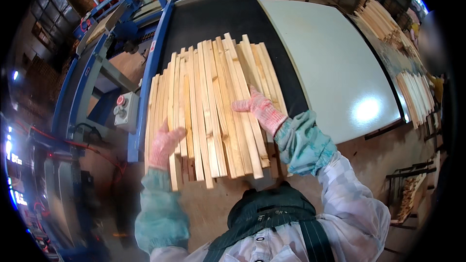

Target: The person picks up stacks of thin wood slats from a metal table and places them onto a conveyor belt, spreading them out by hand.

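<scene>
A wide layer of pale wooden strips (213,102) lies lengthwise on a black conveyor belt (218,12), with uneven ends jutting over its near edge. My left hand (166,148), in a pinkish knitted glove, grips strips near the front left, its thumb on top and its other fingers partly hidden. Farther up on the right side, my right hand (262,111) in a matching glove holds the strips. Its thumb reaches left across them, while some fingertips are hidden along the wood. Several strips at the right lie slightly apart from the main group.
A blue frame rail (154,63) borders the belt at left, with a grey control box and red button (125,111) beside it. A glossy pale tabletop (335,68) adjoins the right side. More wood strips (415,98) are stacked at far right.
</scene>
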